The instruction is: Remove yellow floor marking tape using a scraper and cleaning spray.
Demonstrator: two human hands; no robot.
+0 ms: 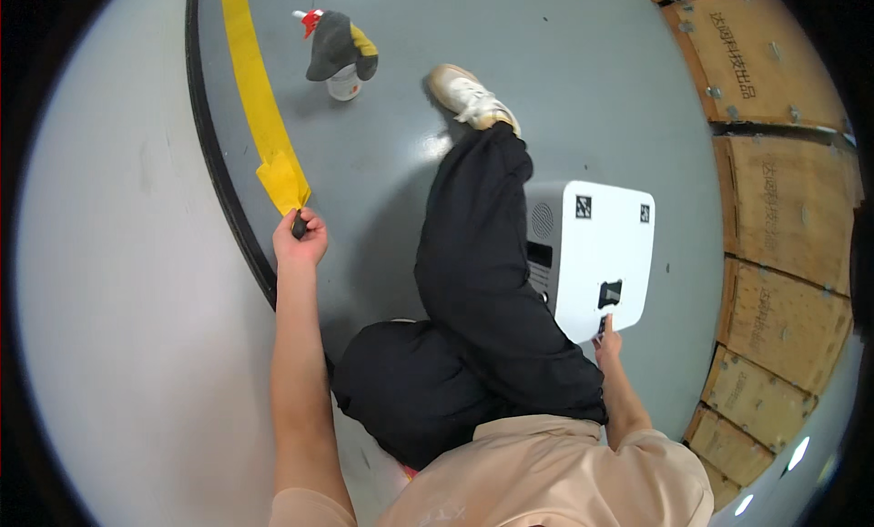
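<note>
At the lower end of the yellow floor tape [250,81], my left hand [302,240] is closed around a black-handled tool [299,225]. The tool's working end is hidden, so its kind does not show. Beside the hand, the tape's end [282,177] is lifted and crumpled. My right hand [609,341] rests against the near edge of a white box-shaped device [605,245], its index finger stretched onto the surface by a small black panel. Its other fingers are partly hidden.
A grey-and-yellow glove [335,46] lies over a white container [345,84], with a red-and-white nozzle [309,20] beside it. A white wall [137,254] with black edging bounds the left. Wooden crates [774,190] line the right. My bent leg [473,227] lies between my hands.
</note>
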